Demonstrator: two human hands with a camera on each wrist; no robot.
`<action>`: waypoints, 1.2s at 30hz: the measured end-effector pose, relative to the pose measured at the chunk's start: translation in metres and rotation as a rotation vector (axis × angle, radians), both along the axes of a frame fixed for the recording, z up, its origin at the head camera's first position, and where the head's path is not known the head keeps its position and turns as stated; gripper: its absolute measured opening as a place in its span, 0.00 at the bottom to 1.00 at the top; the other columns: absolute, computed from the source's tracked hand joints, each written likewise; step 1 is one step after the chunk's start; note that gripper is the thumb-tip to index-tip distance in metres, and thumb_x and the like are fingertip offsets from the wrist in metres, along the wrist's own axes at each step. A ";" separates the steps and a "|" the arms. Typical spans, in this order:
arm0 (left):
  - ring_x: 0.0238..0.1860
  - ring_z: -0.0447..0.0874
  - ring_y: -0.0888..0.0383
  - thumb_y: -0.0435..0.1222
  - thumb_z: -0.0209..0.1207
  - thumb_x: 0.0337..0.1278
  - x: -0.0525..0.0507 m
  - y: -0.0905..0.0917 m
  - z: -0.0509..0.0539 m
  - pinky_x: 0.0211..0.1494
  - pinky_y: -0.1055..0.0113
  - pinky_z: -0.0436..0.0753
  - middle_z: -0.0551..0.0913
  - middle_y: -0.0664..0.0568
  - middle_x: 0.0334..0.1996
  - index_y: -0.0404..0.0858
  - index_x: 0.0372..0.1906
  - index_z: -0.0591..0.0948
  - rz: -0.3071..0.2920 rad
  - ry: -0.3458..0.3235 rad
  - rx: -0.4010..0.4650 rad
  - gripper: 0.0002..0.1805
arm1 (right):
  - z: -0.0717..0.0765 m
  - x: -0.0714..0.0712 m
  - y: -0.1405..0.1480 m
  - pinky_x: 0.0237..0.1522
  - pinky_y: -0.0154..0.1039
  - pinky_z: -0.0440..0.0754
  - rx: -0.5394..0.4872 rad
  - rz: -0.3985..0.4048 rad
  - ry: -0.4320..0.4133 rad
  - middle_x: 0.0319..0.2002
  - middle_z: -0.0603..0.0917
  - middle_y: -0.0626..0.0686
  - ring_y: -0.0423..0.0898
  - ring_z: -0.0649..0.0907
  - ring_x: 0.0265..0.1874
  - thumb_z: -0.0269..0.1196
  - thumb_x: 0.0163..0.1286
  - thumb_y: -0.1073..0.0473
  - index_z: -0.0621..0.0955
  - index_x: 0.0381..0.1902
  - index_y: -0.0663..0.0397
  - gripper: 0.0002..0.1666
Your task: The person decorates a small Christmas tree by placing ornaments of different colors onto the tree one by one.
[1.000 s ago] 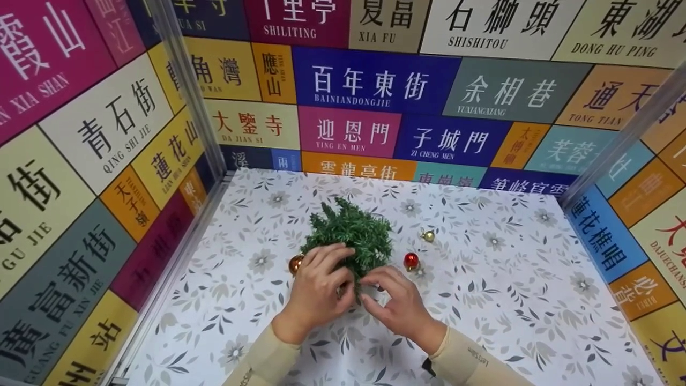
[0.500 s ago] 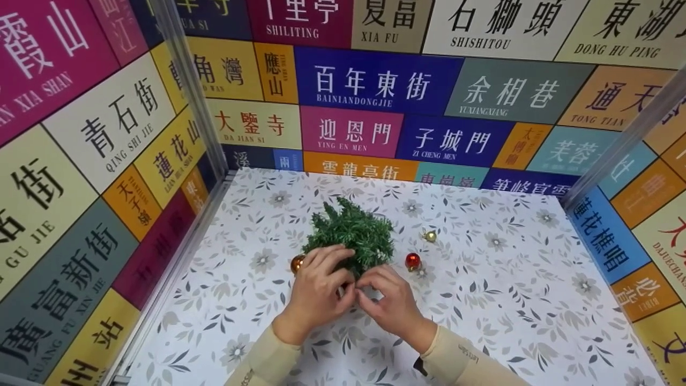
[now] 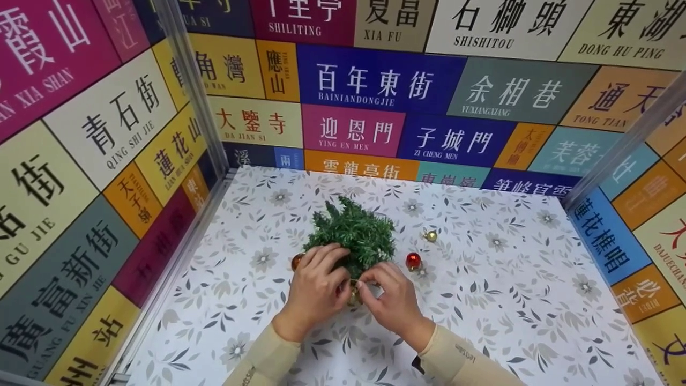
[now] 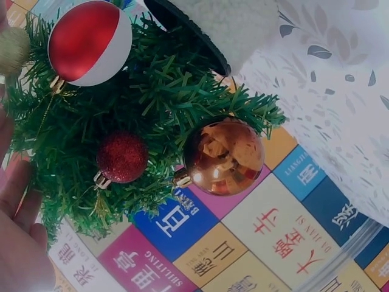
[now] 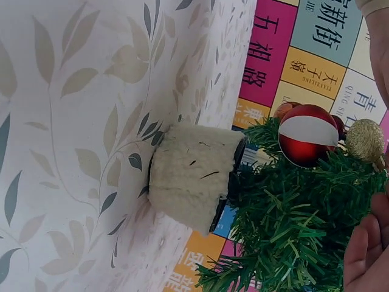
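Observation:
A small artificial Christmas tree (image 3: 356, 230) in a fuzzy cream-coloured pot (image 5: 191, 176) stands before me. At its near side a glittery gold bauble (image 3: 353, 295) shows between my hands, its thin gold hanging loop above it. My right hand (image 3: 394, 297) pinches the loop between thumb and forefinger. My left hand (image 3: 316, 281) lies against the near branches, thumb and forefinger curled at the loop's other side; their exact grip is partly hidden. A red-and-white bauble (image 4: 91, 42), a red glitter bauble (image 4: 123, 157) and a shiny copper bauble (image 4: 225, 157) hang on the tree.
To the right of the tree a red bauble (image 3: 413, 261) and a small gold bauble (image 3: 430, 236) lie on the leaf-patterned tabletop (image 3: 493, 279). Printed sign panels (image 3: 375, 80) wall in the back and sides, with metal posts (image 3: 201, 91) at the corners.
My right fingertips have moved left and closed together by the left hand's fingertips. The gold bauble and its loop now show between the hands. The left hand has hardly moved.

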State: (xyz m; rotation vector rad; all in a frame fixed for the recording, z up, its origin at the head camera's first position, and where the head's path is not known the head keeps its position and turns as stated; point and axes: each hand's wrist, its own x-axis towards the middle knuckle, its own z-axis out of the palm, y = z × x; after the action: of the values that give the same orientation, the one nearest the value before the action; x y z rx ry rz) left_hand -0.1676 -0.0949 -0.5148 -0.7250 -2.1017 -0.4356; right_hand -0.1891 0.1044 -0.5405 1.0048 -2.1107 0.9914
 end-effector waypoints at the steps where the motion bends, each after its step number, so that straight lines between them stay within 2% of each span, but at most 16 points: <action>1: 0.58 0.78 0.47 0.35 0.59 0.49 -0.001 0.000 0.000 0.63 0.49 0.72 0.83 0.46 0.51 0.42 0.20 0.81 0.003 0.004 0.008 0.07 | 0.000 0.000 0.000 0.34 0.31 0.76 -0.002 -0.011 0.002 0.33 0.79 0.39 0.37 0.77 0.33 0.67 0.64 0.60 0.81 0.32 0.44 0.04; 12: 0.46 0.82 0.49 0.34 0.59 0.53 -0.005 0.006 0.004 0.59 0.52 0.75 0.85 0.48 0.44 0.43 0.22 0.82 0.034 0.052 0.067 0.08 | -0.001 -0.004 -0.002 0.35 0.30 0.75 -0.048 -0.068 -0.026 0.34 0.78 0.39 0.37 0.77 0.34 0.64 0.68 0.58 0.81 0.33 0.43 0.03; 20: 0.42 0.83 0.48 0.35 0.60 0.52 -0.007 0.007 0.002 0.57 0.52 0.76 0.85 0.48 0.42 0.42 0.23 0.83 0.067 0.048 0.054 0.06 | -0.002 -0.005 -0.004 0.34 0.30 0.76 -0.048 -0.115 -0.052 0.33 0.77 0.38 0.35 0.77 0.33 0.64 0.69 0.57 0.80 0.33 0.42 0.04; 26: 0.36 0.80 0.48 0.34 0.61 0.51 -0.007 0.007 0.001 0.55 0.52 0.76 0.81 0.49 0.33 0.41 0.21 0.82 0.089 0.047 0.060 0.07 | -0.004 -0.004 -0.006 0.30 0.33 0.76 -0.047 -0.144 -0.087 0.30 0.77 0.41 0.39 0.77 0.29 0.66 0.66 0.59 0.80 0.31 0.42 0.05; 31: 0.34 0.78 0.49 0.34 0.61 0.50 -0.007 0.007 0.003 0.55 0.53 0.75 0.79 0.52 0.28 0.41 0.21 0.82 0.100 0.020 0.052 0.06 | -0.003 -0.003 -0.006 0.30 0.33 0.76 -0.038 -0.151 -0.126 0.29 0.77 0.39 0.36 0.76 0.30 0.67 0.64 0.59 0.80 0.30 0.42 0.06; 36: 0.34 0.78 0.49 0.33 0.61 0.50 -0.005 0.005 0.003 0.58 0.54 0.73 0.79 0.53 0.28 0.42 0.22 0.83 0.076 -0.028 0.022 0.06 | -0.003 -0.002 -0.003 0.31 0.35 0.77 0.000 -0.133 -0.150 0.29 0.78 0.38 0.37 0.76 0.31 0.67 0.62 0.60 0.81 0.29 0.41 0.06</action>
State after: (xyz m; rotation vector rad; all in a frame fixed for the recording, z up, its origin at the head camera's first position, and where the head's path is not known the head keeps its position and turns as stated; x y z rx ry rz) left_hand -0.1724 -0.0895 -0.5114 -0.6271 -2.1401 -0.4290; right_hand -0.1911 0.1013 -0.5440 0.8002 -2.2666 1.0285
